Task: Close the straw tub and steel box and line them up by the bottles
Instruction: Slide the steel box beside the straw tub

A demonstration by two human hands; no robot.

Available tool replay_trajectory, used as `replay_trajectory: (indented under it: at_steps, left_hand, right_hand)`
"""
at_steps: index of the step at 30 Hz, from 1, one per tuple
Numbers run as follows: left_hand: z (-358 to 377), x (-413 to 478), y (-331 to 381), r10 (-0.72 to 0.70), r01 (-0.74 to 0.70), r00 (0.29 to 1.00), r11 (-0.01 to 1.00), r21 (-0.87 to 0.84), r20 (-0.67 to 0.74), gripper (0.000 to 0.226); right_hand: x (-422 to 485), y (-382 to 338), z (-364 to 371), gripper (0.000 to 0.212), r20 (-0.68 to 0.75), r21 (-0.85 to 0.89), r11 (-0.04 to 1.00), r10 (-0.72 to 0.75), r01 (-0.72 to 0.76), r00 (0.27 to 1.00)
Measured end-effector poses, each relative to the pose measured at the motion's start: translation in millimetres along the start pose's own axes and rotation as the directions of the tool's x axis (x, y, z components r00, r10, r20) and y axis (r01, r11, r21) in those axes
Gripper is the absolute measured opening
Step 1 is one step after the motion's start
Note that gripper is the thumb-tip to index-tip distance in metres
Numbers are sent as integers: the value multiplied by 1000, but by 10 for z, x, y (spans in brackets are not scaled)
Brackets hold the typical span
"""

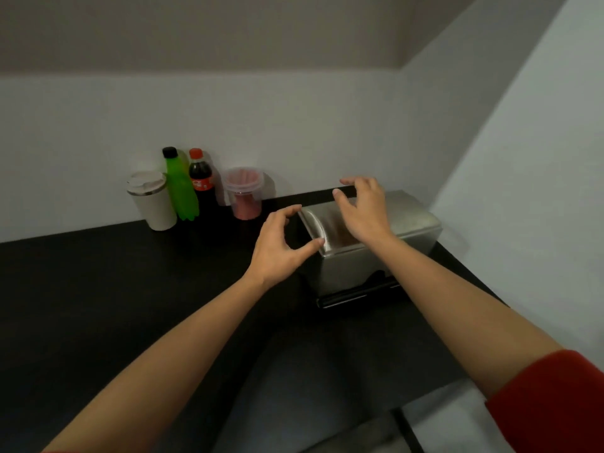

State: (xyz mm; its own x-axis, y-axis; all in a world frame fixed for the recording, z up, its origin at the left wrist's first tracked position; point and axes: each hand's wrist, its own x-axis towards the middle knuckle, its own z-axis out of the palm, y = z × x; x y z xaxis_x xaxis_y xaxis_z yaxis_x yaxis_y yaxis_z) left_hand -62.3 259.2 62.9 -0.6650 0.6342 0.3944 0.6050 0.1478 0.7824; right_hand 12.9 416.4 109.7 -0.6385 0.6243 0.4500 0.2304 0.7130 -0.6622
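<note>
A black tabletop (98, 289) runs into a corner of pale walls. At the back, against the wall, stand four things in a row: a white cup (152, 200) with a lid, a green bottle (179, 188) with a black cap, a cola bottle (201, 183) with a red cap, and the straw tub (244, 192) — clear plastic, pink straws inside, its lid on. The cup touches the green bottle, the two bottles stand shoulder to shoulder, and the tub sits just beside the cola bottle on its right.

The steel box (376, 256) stands farther right and nearer the person, close to the right wall and well apart from the tub. Its rounded lid looks lowered, though blur hides whether it is fully seated. A dark bar shows at the foot of its near face.

Both bare forearms reach forward. The left hand (279, 246) is at the box's left end, grip released — thumb and fingers curved apart, with the thumb tip at the near corner of the lid. The right hand (362, 212) hovers over the lid, fingers spread and bent, grasping nothing; whether the palm touches the steel cannot be told. A red sleeve (552, 403) covers the right upper arm.
</note>
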Motion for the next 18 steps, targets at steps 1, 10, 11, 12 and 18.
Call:
replay_trajectory:
  at_steps: [1, 10, 11, 12, 18]
  left_hand:
    - [84, -62, 17, -4, 4, 1000, 1000, -6, -7, 79]
    - [670, -538, -15, -181, 169, 973, 982, -89, -140, 103]
    - [711, -565, -15, -193, 181, 970, 980, -87, -148, 104]
    - [751, -594, -16, -207, 195, 966, 977, -87, -153, 104]
    - [921, -749, -38, -268, 258, 956, 962, -90, -119, 106]
  right_hand:
    - [-43, 84, -99, 36, -13, -4, 1000, -6, 6, 1000]
    - [-412, 857, -678, 42, -109, -51, 999, -10, 4, 994]
    - [-455, 940, -713, 44, -109, -55, 999, -3, -3, 994]
    - [-494, 1014, -746, 47, -111, -55, 998, 12, -18, 994]
    - [-699, 1355, -819, 64, -62, 12, 983, 183, -182, 981]
